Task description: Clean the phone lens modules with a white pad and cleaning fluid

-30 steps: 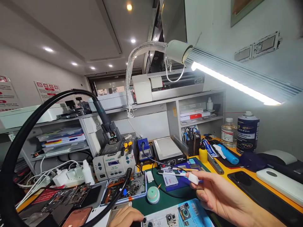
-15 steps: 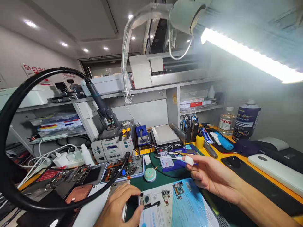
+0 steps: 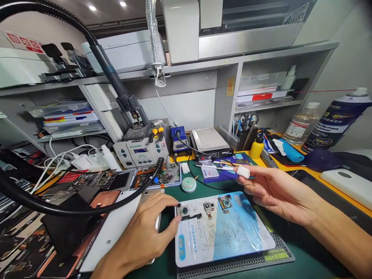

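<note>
My right hand (image 3: pixel 276 190) is raised over the right side of the bench, with thumb and forefinger pinching a small white block (image 3: pixel 243 172). Its exact kind is not clear. My left hand (image 3: pixel 145 228) rests at the left edge of a flat blue-and-white board (image 3: pixel 232 236). Its thumb and forefinger are apart, their tips touching or nearly touching that edge. Along the board's top lie three small camera modules: one (image 3: pixel 185 211) beside my left fingertips, a second (image 3: pixel 209 207) in the middle, and a larger one (image 3: pixel 226 202) to the right. A grey perforated mat (image 3: pixel 232 267) lies under the board.
A black hose (image 3: pixel 95 211) loops across the left side. Behind the board are a round green-topped container (image 3: pixel 188 184), a tray of small parts (image 3: pixel 177 174), a soldering station (image 3: pixel 142 151) and a flat heating plate (image 3: pixel 212 139). Phones, including a white one (image 3: pixel 107 240), lie at left.
My view has tilted downward, so the lamp has left the picture and more of the board shows. Both hands keep nearly the same pose, the white block still pinched in my right.
</note>
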Demonstrator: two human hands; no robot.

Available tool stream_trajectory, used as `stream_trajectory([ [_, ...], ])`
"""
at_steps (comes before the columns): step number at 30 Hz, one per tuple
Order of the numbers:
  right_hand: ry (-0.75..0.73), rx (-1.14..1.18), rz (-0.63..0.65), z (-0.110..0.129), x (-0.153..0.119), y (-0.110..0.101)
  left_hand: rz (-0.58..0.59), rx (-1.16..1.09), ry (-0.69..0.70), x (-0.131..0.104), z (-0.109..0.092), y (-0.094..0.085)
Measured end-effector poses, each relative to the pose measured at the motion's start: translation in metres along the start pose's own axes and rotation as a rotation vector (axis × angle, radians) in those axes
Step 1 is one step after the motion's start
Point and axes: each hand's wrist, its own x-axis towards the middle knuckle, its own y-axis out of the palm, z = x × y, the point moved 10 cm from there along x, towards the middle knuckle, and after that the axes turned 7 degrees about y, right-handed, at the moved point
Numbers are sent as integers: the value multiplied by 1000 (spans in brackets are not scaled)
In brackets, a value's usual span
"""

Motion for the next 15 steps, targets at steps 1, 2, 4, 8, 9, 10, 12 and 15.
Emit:
stream_trajectory([
  [1, 3, -2, -1, 0, 0, 0, 0, -1, -1, 0, 0, 0],
  [2, 5, -3, 0, -1, 1, 0, 1, -1, -3, 0, 1, 0],
  [4, 10, -6, 5, -1, 1, 2, 4, 4, -8, -1, 1, 1],
  [8, 15, -11, 24, -1, 0, 6, 10, 23, -9, 0, 0, 1],
  [9, 9, -12, 31, 0, 0, 7, 8, 29, -6, 0, 0, 0],
  [10, 2, -14, 37, 0, 0, 8, 5, 32, -2, 0, 0, 0],
  [12, -14, -18, 49, 1, 0, 9, -10, 48, 22, 1, -1, -1],
  [15, -25, -31, 61, 2, 0, 8, -77, 118, 106, 1, -5, -5],
])
